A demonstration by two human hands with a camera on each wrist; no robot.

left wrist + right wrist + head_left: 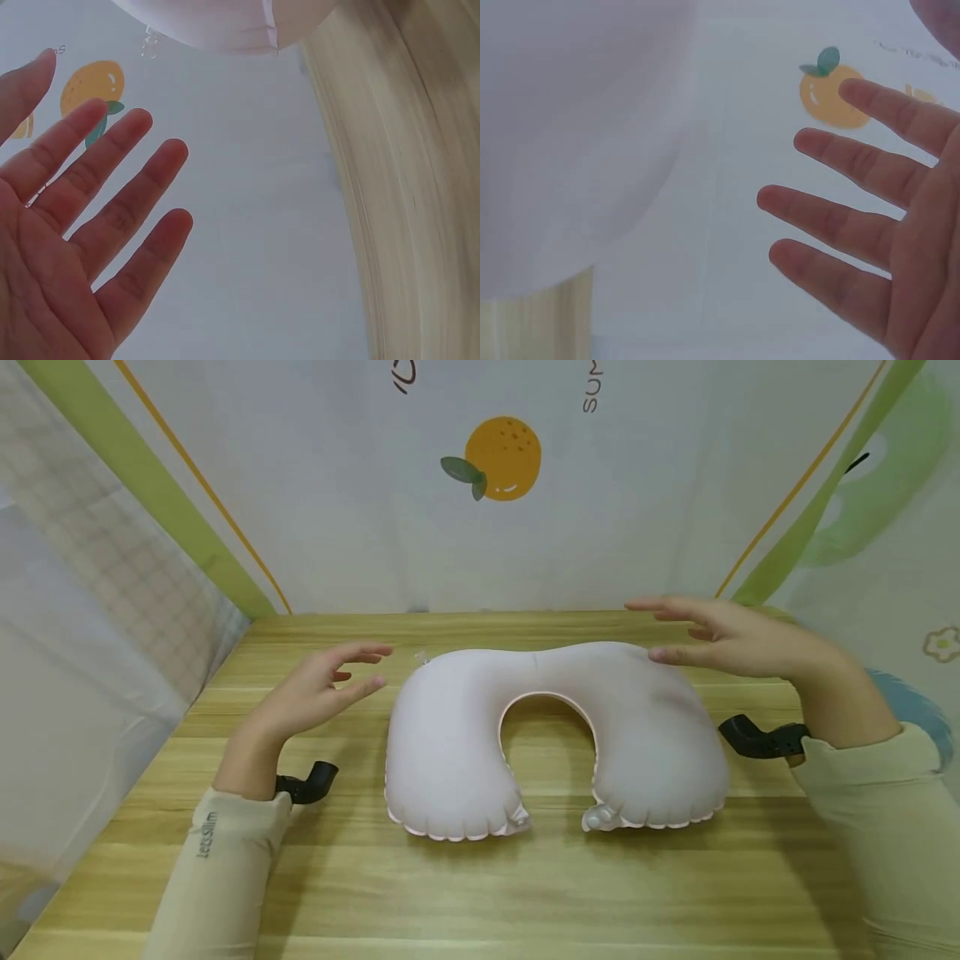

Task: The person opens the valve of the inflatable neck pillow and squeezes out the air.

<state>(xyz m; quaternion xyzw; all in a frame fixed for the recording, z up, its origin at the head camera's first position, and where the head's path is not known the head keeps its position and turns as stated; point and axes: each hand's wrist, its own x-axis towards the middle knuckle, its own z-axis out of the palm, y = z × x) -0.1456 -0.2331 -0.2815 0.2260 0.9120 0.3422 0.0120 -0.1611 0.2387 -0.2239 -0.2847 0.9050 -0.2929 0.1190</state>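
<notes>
Sleeves (225, 872) flank the pillow (543, 672), plump on the table (465, 902) between left hand (321, 691) and right hand (735, 639), both spread wide, gripping nothing. They seem poised around it; taking hold would likely call for both closing inward.

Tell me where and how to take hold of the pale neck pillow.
Grip the two puffy lobes by their outer sides, probably best with the left hand from the left and the right hand from the right: the U-shaped pillow lies across the table, its opening on the near side.
</notes>
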